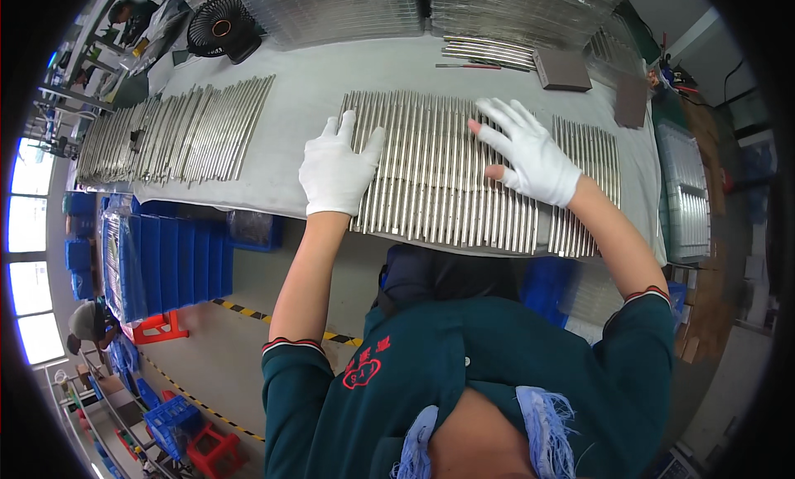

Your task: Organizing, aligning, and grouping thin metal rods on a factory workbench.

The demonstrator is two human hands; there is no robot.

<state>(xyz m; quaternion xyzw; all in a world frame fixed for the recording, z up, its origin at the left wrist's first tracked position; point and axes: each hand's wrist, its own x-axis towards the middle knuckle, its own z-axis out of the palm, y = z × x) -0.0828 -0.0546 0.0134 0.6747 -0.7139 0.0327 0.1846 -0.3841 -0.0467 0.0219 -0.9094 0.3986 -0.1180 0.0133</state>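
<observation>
Silvery metal rods (422, 164) lie side by side before you on the cloth-covered table (302, 77). Your left hand (338, 168), loosely spread, sits at their left edge; your right hand (530, 156) splays over their right side, neither grip clenched. You seem to be evening them up; the next move calls for light, flat pressure. Your right hand hides some rods and any contact beneath.

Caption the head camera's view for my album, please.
White-gloved left hand and right hand spread at a row of slim silvery rods on a pale-covered worktable.
</observation>
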